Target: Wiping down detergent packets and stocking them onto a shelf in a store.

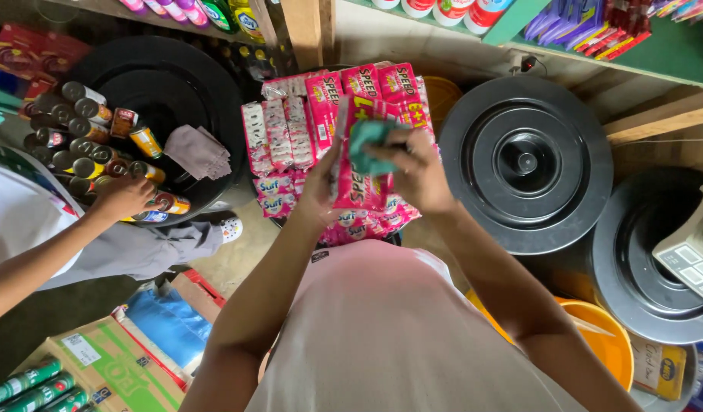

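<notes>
Low in the frame, the person's pink shirt fills the centre, both forearms rising from it. The left hand has its grip closed on a strip of pink sachets, held upright in the middle of the frame. The right hand presses a teal cloth against the strip's upper part, fingers curled tight over it. Just behind, more pink sachet strips lie stacked. At centre left, another person's hand rests on tin cans on a black drum lid, beside a grey cloth. At right sits a second black lid.
</notes>
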